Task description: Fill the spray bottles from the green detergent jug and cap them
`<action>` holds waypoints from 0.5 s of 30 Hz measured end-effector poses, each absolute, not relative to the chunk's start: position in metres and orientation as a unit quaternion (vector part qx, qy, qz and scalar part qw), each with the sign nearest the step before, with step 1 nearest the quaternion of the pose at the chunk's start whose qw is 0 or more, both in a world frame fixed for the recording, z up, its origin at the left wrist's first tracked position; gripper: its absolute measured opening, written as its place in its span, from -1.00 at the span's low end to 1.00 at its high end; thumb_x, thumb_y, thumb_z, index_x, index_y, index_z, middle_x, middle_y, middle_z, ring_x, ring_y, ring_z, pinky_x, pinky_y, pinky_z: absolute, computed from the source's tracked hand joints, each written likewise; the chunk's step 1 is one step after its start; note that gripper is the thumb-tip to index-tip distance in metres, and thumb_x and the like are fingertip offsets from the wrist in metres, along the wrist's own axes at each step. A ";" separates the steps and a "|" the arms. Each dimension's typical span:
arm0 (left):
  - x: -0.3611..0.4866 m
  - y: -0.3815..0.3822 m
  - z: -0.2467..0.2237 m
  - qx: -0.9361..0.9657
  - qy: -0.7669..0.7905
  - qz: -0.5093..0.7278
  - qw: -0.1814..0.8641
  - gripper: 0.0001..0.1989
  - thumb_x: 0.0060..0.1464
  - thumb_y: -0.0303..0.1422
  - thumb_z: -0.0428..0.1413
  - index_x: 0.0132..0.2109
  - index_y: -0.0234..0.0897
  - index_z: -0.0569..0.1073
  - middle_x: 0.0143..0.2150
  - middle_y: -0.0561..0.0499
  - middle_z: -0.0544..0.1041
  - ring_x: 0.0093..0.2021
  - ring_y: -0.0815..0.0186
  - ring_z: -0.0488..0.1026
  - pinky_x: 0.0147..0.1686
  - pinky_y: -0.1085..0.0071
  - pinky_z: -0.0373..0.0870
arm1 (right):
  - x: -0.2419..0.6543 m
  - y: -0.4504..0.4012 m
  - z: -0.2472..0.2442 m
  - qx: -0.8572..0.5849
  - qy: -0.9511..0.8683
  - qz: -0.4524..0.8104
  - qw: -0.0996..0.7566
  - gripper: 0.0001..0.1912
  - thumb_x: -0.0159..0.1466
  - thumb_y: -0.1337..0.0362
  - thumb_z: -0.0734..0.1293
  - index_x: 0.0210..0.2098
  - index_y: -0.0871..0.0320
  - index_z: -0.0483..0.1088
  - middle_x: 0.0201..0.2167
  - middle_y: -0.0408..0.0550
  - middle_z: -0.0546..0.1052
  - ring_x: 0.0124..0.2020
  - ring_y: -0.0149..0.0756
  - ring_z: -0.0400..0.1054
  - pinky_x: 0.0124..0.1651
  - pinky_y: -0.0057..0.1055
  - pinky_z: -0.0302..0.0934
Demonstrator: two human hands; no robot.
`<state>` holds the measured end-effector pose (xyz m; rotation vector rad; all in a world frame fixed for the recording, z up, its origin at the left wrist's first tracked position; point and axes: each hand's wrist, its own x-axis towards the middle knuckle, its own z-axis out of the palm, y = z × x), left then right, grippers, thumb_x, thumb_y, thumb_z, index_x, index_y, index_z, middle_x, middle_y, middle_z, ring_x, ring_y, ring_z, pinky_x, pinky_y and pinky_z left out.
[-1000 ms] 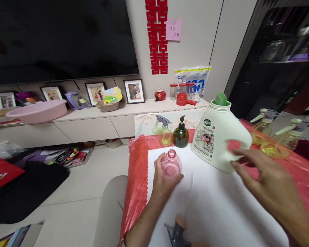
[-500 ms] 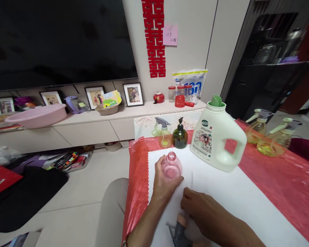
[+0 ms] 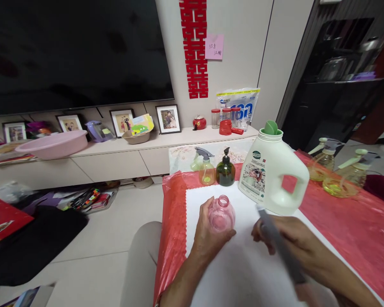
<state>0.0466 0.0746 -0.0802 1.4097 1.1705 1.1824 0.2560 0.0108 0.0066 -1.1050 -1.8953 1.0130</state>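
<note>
In the head view, seen holding a clear pink bottle (image 3: 222,217) just below the centre of the frame, neck uncapped and facing up, with the left hand (image 3: 208,238) wrapped around its lower side in a pinching grip. Toward the lower right, curling the fingers of the right hand (image 3: 307,251), crossed by a blurred grey sprayer part (image 3: 286,251); cannot tell from the blur what this grip pinches. Could tip or slide the light bottle on the white mat (image 3: 230,277) by loosening the left grip or bumping the rim. Could also knock the pale green jug (image 3: 275,170) by swinging the right hand upward, being just beside it, and shake the green cap (image 3: 270,127) off its mouth. Standing behind, near the centre: dark green pump bottle (image 3: 225,172) and yellowish spray bottle (image 3: 207,175), limiting reach that way. At right, on the red-covered counter (image 3: 365,230), two amber spray bottles (image 3: 342,183), well apart from both hands.
</note>
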 end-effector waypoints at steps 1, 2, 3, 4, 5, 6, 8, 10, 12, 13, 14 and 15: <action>0.047 0.072 -0.078 0.575 0.473 0.469 0.475 -0.08 -0.35 -0.55 0.34 0.24 -0.12 0.30 0.23 -0.12 0.42 0.23 -0.04 0.39 0.20 0.06 0.36 | 0.264 0.011 0.005 -0.436 -0.714 0.386 0.387 -0.59 0.50 0.08 0.13 -0.27 0.20 0.44 -0.31 -0.02 0.47 -0.40 -0.44 0.34 -0.36 -0.56 0.28; 0.048 0.070 -0.077 0.578 0.469 0.453 0.491 -0.05 -0.37 -0.57 0.35 0.25 -0.10 0.29 0.24 -0.12 0.41 0.24 -0.05 0.37 0.20 0.05 0.36 | 0.270 0.010 0.003 -0.441 -0.693 0.380 0.426 -0.60 0.49 0.05 0.15 -0.24 0.19 0.46 -0.28 0.00 0.47 -0.41 -0.44 0.34 -0.35 -0.54 0.31; 0.048 0.068 -0.075 0.581 0.467 0.436 0.505 -0.03 -0.38 -0.58 0.35 0.26 -0.08 0.28 0.25 -0.12 0.39 0.25 -0.07 0.35 0.20 0.05 0.36 | 0.275 0.009 0.003 -0.448 -0.663 0.363 0.478 -0.62 0.48 0.04 0.19 -0.24 0.17 0.48 -0.26 0.00 0.47 -0.41 -0.44 0.34 -0.35 -0.53 0.32; 0.049 0.065 -0.074 0.584 0.468 0.423 0.511 -0.01 -0.40 -0.59 0.36 0.26 -0.07 0.28 0.26 -0.12 0.38 0.26 -0.08 0.34 0.19 0.05 0.37 | 0.279 0.007 0.004 -0.443 -0.641 0.341 0.526 -0.66 0.45 0.04 0.25 -0.24 0.15 0.49 -0.26 0.00 0.47 -0.43 -0.45 0.33 -0.38 -0.53 0.31; 0.049 0.063 -0.072 0.590 0.468 0.409 0.516 0.01 -0.42 -0.59 0.37 0.26 -0.06 0.28 0.26 -0.13 0.38 0.26 -0.09 0.34 0.18 0.05 0.38 | 0.281 0.005 0.007 -0.429 -0.622 0.316 0.573 -0.70 0.41 0.04 0.30 -0.26 0.13 0.51 -0.27 -0.01 0.45 -0.44 -0.46 0.31 -0.41 -0.54 0.29; 0.049 0.061 -0.071 0.598 0.467 0.394 0.520 0.02 -0.43 -0.58 0.39 0.26 -0.06 0.29 0.27 -0.13 0.37 0.26 -0.10 0.33 0.17 0.04 0.39 | 0.282 0.002 0.011 -0.411 -0.607 0.290 0.615 -0.73 0.39 0.05 0.34 -0.27 0.11 0.52 -0.28 -0.03 0.43 -0.45 -0.47 0.30 -0.45 -0.55 0.27; 0.049 0.058 -0.069 0.615 0.462 0.373 0.519 0.02 -0.45 -0.57 0.40 0.25 -0.05 0.31 0.26 -0.13 0.38 0.25 -0.12 0.34 0.17 0.03 0.41 | 0.282 -0.005 0.019 -0.383 -0.589 0.257 0.664 -0.79 0.36 0.07 0.37 -0.25 0.06 0.54 -0.27 -0.04 0.41 -0.46 -0.48 0.30 -0.48 -0.54 0.25; 0.050 0.056 -0.069 0.623 0.457 0.369 0.516 0.01 -0.45 -0.56 0.41 0.24 -0.03 0.32 0.25 -0.12 0.40 0.23 -0.12 0.37 0.16 0.01 0.42 | 0.278 -0.011 0.027 -0.385 -0.565 0.243 0.688 -0.85 0.38 0.11 0.36 -0.19 0.00 0.54 -0.22 -0.05 0.38 -0.45 -0.47 0.31 -0.45 -0.50 0.29; 0.050 0.055 -0.069 0.624 0.449 0.375 0.517 0.01 -0.47 -0.57 0.40 0.23 -0.01 0.34 0.23 -0.11 0.42 0.21 -0.13 0.39 0.16 0.00 0.42 | 0.273 -0.017 0.032 -0.393 -0.557 0.245 0.689 -0.86 0.39 0.13 0.34 -0.16 -0.02 0.53 -0.22 -0.05 0.36 -0.45 -0.46 0.33 -0.44 -0.46 0.32; 0.050 0.055 -0.069 0.624 0.445 0.379 0.518 0.01 -0.47 -0.57 0.40 0.22 -0.01 0.34 0.23 -0.11 0.43 0.21 -0.13 0.39 0.17 0.01 0.42 | 0.270 -0.018 0.033 -0.395 -0.559 0.246 0.687 -0.86 0.39 0.13 0.34 -0.17 -0.01 0.52 -0.23 -0.05 0.35 -0.46 -0.46 0.33 -0.44 -0.45 0.32; 0.050 0.055 -0.069 0.624 0.441 0.381 0.520 0.01 -0.47 -0.57 0.40 0.22 -0.01 0.34 0.23 -0.11 0.43 0.21 -0.13 0.40 0.17 0.01 0.41 | 0.268 -0.019 0.034 -0.393 -0.561 0.247 0.685 -0.86 0.38 0.13 0.34 -0.19 0.00 0.52 -0.25 -0.06 0.34 -0.47 -0.46 0.34 -0.44 -0.46 0.32; 0.050 0.055 -0.070 0.625 0.439 0.380 0.522 0.01 -0.47 -0.57 0.40 0.23 -0.02 0.34 0.23 -0.11 0.43 0.21 -0.12 0.40 0.18 0.01 0.41 | 0.265 -0.018 0.034 -0.391 -0.563 0.249 0.684 -0.85 0.38 0.13 0.35 -0.20 0.02 0.52 -0.25 -0.07 0.33 -0.48 -0.47 0.35 -0.43 -0.46 0.33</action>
